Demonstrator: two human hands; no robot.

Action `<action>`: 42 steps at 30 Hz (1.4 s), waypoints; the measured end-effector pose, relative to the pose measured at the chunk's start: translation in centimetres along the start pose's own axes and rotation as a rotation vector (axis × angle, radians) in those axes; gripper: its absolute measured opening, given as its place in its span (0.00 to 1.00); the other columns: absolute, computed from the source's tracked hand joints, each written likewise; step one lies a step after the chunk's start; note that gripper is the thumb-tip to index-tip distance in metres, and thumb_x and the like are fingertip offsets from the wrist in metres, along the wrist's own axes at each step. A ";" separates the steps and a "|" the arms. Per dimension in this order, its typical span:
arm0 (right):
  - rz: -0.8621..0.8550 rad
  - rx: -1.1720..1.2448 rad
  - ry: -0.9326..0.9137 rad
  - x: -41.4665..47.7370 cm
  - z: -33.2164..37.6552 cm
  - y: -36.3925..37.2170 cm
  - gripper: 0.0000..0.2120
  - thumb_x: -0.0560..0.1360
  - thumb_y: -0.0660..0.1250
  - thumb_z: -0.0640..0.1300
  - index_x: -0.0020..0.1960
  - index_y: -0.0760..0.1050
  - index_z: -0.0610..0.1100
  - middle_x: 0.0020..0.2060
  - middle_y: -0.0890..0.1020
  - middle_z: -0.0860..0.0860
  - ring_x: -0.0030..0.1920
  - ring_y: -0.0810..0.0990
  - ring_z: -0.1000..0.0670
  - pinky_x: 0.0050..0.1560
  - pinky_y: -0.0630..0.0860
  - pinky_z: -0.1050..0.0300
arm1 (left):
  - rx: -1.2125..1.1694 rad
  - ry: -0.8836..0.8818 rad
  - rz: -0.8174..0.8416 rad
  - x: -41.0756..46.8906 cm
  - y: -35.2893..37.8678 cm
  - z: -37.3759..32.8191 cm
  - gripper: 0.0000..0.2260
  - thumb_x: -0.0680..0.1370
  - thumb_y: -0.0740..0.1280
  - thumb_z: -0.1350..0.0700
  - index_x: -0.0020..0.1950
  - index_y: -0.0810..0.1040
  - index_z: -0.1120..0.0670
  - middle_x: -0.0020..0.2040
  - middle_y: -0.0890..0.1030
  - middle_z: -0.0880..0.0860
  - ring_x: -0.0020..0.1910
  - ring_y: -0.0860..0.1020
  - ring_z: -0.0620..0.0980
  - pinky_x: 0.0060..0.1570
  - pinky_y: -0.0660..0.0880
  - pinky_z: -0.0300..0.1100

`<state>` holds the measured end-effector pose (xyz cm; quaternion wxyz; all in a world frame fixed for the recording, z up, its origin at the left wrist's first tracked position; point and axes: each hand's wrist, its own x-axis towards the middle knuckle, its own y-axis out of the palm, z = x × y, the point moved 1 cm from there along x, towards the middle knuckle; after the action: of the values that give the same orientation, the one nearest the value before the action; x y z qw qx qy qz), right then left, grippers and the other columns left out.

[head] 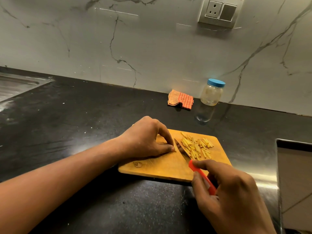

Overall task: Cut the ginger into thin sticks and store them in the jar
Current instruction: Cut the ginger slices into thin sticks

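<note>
Wooden board [162, 168]: left hand [145, 137] pinches the last ginger bit beside the knife [194, 164] clamped in the right hand [231, 188], so fingertips [172, 148] might get nicked.

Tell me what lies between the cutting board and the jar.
In the head view, only bare black counter separates the cutting board from the lidded jar, showing the jar's reflection. The checked cloth sits left of the jar, outside that stretch.
</note>
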<state>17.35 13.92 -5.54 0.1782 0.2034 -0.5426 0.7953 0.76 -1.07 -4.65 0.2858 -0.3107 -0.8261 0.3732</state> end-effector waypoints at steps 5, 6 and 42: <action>-0.001 -0.003 0.002 0.0 0.2 0.0 0.13 0.65 0.69 0.49 0.48 0.84 0.49 0.32 0.74 0.61 0.26 0.72 0.59 0.31 0.63 0.77 | 0.081 0.030 0.008 0.0 0.0 -0.4 0.06 0.75 0.73 0.48 0.50 0.86 0.46 0.51 0.83 0.41 0.53 0.78 0.41 0.58 0.78 0.43; 0.003 -0.008 0.001 0.0 0.2 0.0 0.13 0.66 0.68 0.49 0.48 0.84 0.49 0.31 0.74 0.61 0.26 0.72 0.60 0.30 0.63 0.77 | 0.089 0.031 0.009 0.0 0.0 -0.5 0.07 0.75 0.73 0.47 0.51 0.86 0.46 0.51 0.83 0.42 0.53 0.78 0.41 0.58 0.78 0.43; -0.007 -0.080 -0.018 -0.2 1.0 -1.1 0.12 0.64 0.69 0.48 0.46 0.84 0.51 0.31 0.79 0.57 0.27 0.75 0.58 0.28 0.70 0.72 | 0.046 0.041 0.063 0.1 -0.5 0.2 0.06 0.76 0.73 0.51 0.51 0.87 0.47 0.50 0.84 0.40 0.51 0.80 0.39 0.57 0.78 0.38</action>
<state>18.20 13.38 -4.50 0.1841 0.2053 -0.5748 0.7704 0.41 -1.38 -4.41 0.2977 -0.3378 -0.8011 0.3944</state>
